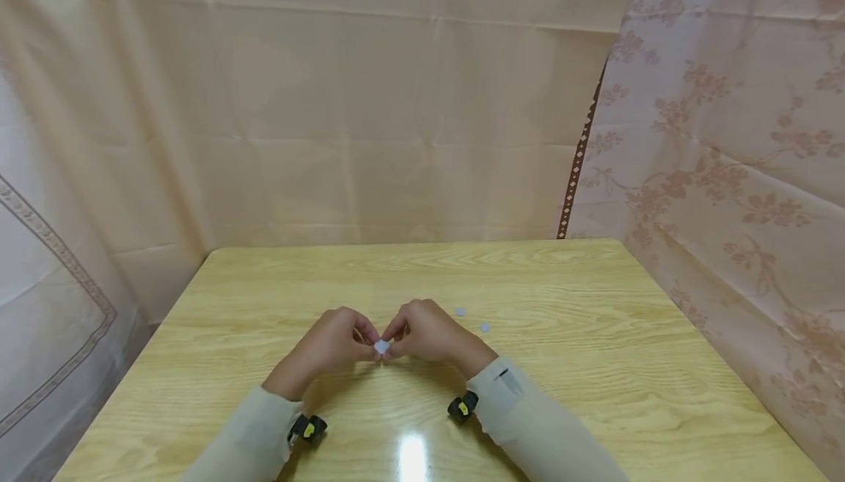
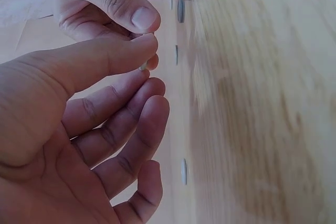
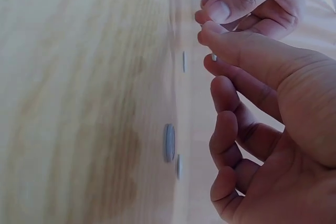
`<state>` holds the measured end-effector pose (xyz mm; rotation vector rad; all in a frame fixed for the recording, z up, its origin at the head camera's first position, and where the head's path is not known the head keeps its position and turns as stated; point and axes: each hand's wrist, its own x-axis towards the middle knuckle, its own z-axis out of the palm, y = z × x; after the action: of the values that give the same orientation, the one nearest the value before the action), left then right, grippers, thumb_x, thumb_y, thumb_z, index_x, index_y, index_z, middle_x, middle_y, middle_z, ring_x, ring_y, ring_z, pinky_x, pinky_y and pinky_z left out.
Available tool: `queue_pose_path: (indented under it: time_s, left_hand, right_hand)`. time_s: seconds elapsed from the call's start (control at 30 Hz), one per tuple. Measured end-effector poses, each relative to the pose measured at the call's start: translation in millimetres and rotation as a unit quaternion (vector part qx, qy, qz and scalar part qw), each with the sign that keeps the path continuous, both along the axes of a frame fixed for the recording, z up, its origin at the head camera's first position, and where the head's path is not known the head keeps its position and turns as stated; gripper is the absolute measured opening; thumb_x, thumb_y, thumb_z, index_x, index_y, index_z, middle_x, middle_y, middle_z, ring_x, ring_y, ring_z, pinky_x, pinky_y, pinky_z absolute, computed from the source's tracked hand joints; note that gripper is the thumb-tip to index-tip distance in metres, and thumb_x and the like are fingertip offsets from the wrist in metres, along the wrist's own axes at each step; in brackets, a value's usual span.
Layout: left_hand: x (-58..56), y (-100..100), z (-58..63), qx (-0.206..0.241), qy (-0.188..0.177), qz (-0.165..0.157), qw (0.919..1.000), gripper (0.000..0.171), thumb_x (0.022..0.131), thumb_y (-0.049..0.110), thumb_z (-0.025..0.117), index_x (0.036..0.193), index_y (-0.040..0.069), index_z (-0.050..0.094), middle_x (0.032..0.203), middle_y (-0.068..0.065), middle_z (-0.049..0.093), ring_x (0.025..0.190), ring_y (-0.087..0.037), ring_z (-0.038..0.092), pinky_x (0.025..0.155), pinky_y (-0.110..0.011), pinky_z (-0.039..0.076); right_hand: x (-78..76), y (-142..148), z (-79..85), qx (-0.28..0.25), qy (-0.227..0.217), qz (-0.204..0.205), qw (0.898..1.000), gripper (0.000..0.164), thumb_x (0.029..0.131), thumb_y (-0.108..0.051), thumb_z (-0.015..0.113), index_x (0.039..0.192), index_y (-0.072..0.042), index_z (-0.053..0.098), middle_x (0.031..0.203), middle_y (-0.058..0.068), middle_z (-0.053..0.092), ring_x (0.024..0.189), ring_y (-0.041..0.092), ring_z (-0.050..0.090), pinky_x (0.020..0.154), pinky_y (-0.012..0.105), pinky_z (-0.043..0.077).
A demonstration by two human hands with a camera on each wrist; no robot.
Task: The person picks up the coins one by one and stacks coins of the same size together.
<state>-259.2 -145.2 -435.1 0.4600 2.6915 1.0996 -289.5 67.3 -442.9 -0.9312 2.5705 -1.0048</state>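
A small, flat, pale disc-like piece (image 1: 381, 347) is pinched between both hands above the middle of the table. My left hand (image 1: 338, 339) grips its left side with thumb and index finger, the other fingers loosely bent. From the right, my right hand (image 1: 425, 331) pinches it the same way, its fingertips meeting those of the left. In the left wrist view only a sliver of the piece (image 2: 143, 67) shows under the thumb. The right wrist view likewise shows just its edge (image 3: 214, 56); the fingers hide most of it.
Two pale discs (image 1: 460, 312) (image 1: 485, 328) lie on the wooden table (image 1: 561, 284) beyond my right hand. Seen edge-on in the right wrist view is a thicker grey disc (image 3: 169, 142). Curtains (image 1: 396, 100) hang behind the table and at its sides.
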Motion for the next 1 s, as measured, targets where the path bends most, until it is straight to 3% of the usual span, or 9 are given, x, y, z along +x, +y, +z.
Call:
queue_pose_path:
  time_s: [0.47, 1.0]
  left_hand:
    - [7.0, 9.1, 4.6, 0.009, 0.014, -0.034, 0.9993, 0.009, 0.086, 0.019, 0.086, 0.084, 0.016, 0.077, 0.079, 0.005, 0.072, 0.071, -0.012, 0.065, 0.064, -0.031, 0.054]
    - [12.1, 15.6, 3.2, 0.017, 0.037, -0.078, 0.9961, 0.009, 0.084, 0.017, 0.086, 0.084, 0.015, 0.077, 0.080, 0.005, 0.074, 0.071, -0.009, 0.069, 0.063, -0.028, 0.056]
  right_hand:
    - [10.9, 16.5, -0.3, -0.007, 0.045, 0.006, 0.999, 0.015, 0.083, -0.027, 0.088, 0.095, -0.020, 0.084, 0.083, -0.013, 0.064, 0.071, 0.006, 0.058, 0.059, 0.022, 0.050]
    - [22.3, 28.6, -0.3, -0.013, 0.043, 0.013, 0.999, 0.013, 0.083, -0.028, 0.089, 0.093, -0.021, 0.084, 0.084, -0.014, 0.065, 0.075, 0.005, 0.059, 0.063, 0.022, 0.053]
